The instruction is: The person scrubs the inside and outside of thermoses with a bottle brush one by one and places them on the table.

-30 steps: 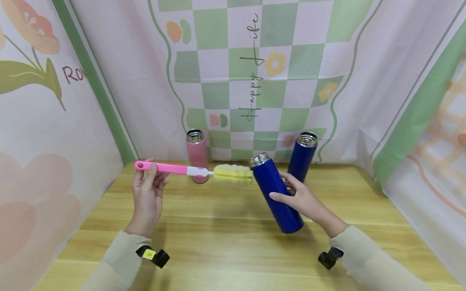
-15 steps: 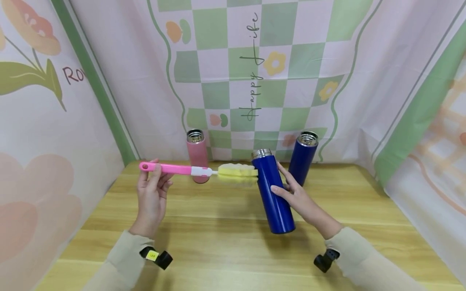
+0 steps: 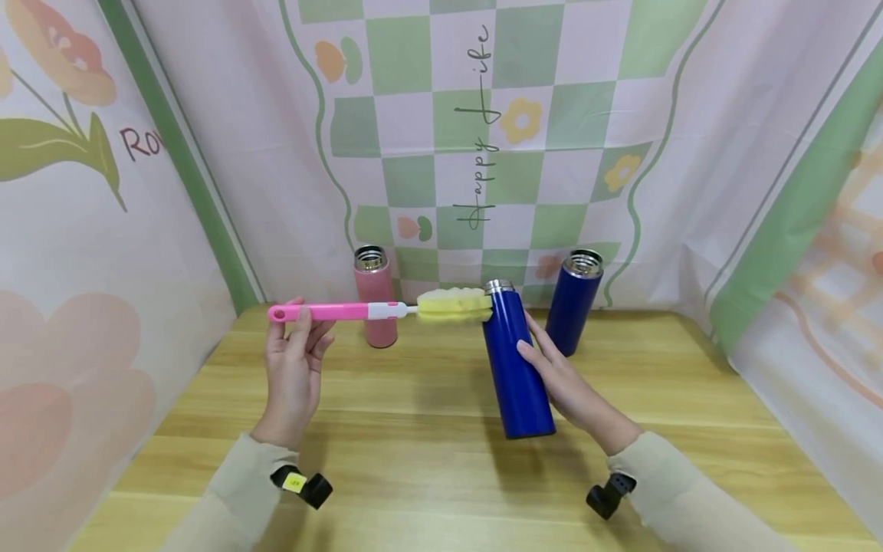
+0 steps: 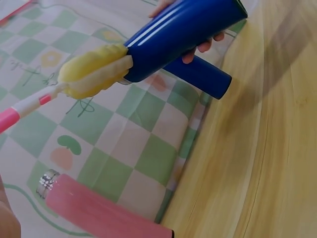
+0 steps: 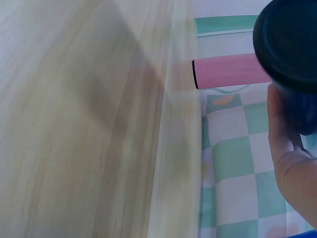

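My left hand [image 3: 293,372] pinches the pink handle of a bottle brush [image 3: 338,311] near its hanging hole. The brush lies level in the air, its yellow and white sponge head [image 3: 451,301] pointing right. My right hand [image 3: 567,379] grips a blue vacuum flask [image 3: 513,360] around its side, thumb in front. The flask is held above the table, leaning slightly left, its bare steel neck at the top. In the left wrist view the sponge tip meets the blue wall [image 4: 173,34] just below the neck. The right wrist view shows the flask's dark base [image 5: 290,42].
A pink flask [image 3: 377,307] stands uncapped at the back left of the wooden table [image 3: 414,475]. Another blue flask [image 3: 576,307], also uncapped, stands behind my right hand. A checked cloth [image 3: 462,176] hangs behind the table.
The brush has shifted right and slightly up with my left hand. My right hand has drawn slightly left, and the held flask has become more upright.
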Demonstrator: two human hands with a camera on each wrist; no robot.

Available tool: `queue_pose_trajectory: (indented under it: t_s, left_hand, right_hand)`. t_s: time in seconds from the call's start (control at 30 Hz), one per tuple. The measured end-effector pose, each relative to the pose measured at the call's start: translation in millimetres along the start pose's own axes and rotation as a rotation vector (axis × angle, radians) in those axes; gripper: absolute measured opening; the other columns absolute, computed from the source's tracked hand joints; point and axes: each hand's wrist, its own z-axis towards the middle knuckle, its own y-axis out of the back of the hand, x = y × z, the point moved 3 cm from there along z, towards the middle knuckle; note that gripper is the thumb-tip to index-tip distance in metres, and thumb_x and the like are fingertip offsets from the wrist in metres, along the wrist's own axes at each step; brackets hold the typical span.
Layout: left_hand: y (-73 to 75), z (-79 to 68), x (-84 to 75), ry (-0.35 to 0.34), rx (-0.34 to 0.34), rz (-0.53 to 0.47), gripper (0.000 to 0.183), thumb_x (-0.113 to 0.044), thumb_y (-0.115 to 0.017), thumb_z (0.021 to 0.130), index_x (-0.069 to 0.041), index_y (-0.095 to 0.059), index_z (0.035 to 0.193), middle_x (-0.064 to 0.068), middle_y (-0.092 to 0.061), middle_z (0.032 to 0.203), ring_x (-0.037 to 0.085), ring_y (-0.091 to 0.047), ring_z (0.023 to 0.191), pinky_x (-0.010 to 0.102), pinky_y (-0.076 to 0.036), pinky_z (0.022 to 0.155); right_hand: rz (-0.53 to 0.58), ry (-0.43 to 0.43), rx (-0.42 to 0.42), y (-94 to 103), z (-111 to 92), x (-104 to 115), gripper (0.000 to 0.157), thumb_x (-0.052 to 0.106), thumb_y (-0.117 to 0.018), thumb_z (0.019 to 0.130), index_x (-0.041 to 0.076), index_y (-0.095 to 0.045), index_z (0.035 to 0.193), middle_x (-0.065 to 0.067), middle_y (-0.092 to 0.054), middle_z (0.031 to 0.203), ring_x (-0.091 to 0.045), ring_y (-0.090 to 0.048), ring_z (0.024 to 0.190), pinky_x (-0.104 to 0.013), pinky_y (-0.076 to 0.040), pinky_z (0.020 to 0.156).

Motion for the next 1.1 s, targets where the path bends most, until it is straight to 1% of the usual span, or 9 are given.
queue_pose_trajectory:
  t_s: [0.13,0.23,0.33,0.5,0.67,0.73,0.8,0.93,1.1]
  left_hand:
    - [0.0,-1.1,0.7,0.001,0.008,0.013,0.041,-0.027,-0.061,0.101,-0.006,-0.049,0.133,0.007,-0.066,0.105,0.014,-0.071,0.092,0.02,-0.06,0.075]
    - [0.7,-1.7,1.2,0.002,0.023,-0.006,0.031,-0.024,-0.061,0.101,-0.008,-0.055,0.126,0.007,-0.068,0.101,0.015,-0.072,0.088,0.02,-0.06,0.072]
    - [1.6,-2.9,2.4,0.008,0.052,-0.027,0.026,-0.022,-0.062,0.1,-0.009,-0.058,0.122,0.006,-0.07,0.098,0.015,-0.072,0.085,0.02,-0.061,0.07]
    - [4.9,-5.6,4.7,0.024,0.11,0.013,0.029,-0.021,-0.061,0.101,-0.006,-0.056,0.125,0.004,-0.07,0.098,0.014,-0.072,0.084,0.02,-0.061,0.072]
    - [10.9,-8.0,6.8,0.041,0.177,0.059,0.02,-0.019,-0.058,0.103,-0.012,-0.059,0.122,0.003,-0.068,0.101,0.013,-0.071,0.086,0.02,-0.06,0.075]
    - [12.8,-9.3,7.8,0.049,0.201,0.061,0.018,-0.017,-0.057,0.104,-0.013,-0.06,0.121,0.003,-0.068,0.1,0.013,-0.07,0.085,0.021,-0.06,0.074]
    - [14.6,-10.9,8.9,0.061,0.221,0.061,0.017,-0.017,-0.057,0.104,-0.014,-0.06,0.12,0.003,-0.068,0.099,0.012,-0.07,0.085,0.021,-0.061,0.074]
    - [17.1,-13.9,10.7,0.077,0.236,0.042,0.019,-0.015,-0.057,0.104,-0.01,-0.059,0.122,0.002,-0.068,0.098,0.013,-0.07,0.083,0.021,-0.061,0.073]
    - [17.5,-16.5,12.6,0.084,0.272,0.032,0.017,-0.014,-0.056,0.104,-0.014,-0.061,0.121,0.002,-0.069,0.097,0.013,-0.07,0.083,0.021,-0.06,0.072]
  right_hand:
    - [0.046,-0.001,0.025,-0.1,0.6,0.2,0.073,0.036,-0.048,0.106,0.041,0.002,0.16,-0.03,-0.029,0.153,-0.042,-0.05,0.125,-0.05,-0.05,0.098]
    - [0.061,-0.002,0.027,-0.5,1.5,1.0,0.079,0.032,-0.053,0.104,0.044,0.003,0.159,-0.033,-0.034,0.148,-0.04,-0.053,0.123,-0.05,-0.052,0.097]
    - [0.069,-0.001,0.01,0.2,3.2,2.0,0.079,0.032,-0.052,0.105,0.043,0.004,0.159,-0.032,-0.032,0.15,-0.04,-0.052,0.124,-0.051,-0.051,0.098]
    - [0.086,0.01,-0.029,3.4,5.9,2.1,0.078,0.032,-0.052,0.105,0.041,0.004,0.159,-0.029,-0.031,0.151,-0.038,-0.053,0.122,-0.049,-0.052,0.097]
    - [0.079,0.027,-0.066,6.4,6.3,3.0,0.077,0.031,-0.052,0.105,0.036,0.002,0.161,-0.029,-0.033,0.146,-0.032,-0.056,0.116,-0.045,-0.054,0.093]
    - [0.08,0.029,-0.075,7.4,6.2,2.9,0.076,0.031,-0.052,0.106,0.036,0.001,0.161,-0.029,-0.032,0.146,-0.032,-0.056,0.116,-0.045,-0.055,0.092]
    - [0.087,0.031,-0.08,8.0,6.1,3.2,0.075,0.031,-0.052,0.106,0.037,0.0,0.161,-0.027,-0.031,0.149,-0.033,-0.055,0.118,-0.044,-0.055,0.092]
    - [0.095,0.037,-0.083,8.9,6.9,3.9,0.076,0.033,-0.051,0.106,0.039,0.001,0.16,-0.025,-0.027,0.153,-0.038,-0.05,0.124,-0.045,-0.055,0.093]
    - [0.105,0.05,-0.099,10.4,7.2,4.8,0.073,0.035,-0.047,0.108,0.039,0.003,0.16,-0.024,-0.02,0.157,-0.043,-0.044,0.128,-0.045,-0.053,0.095]
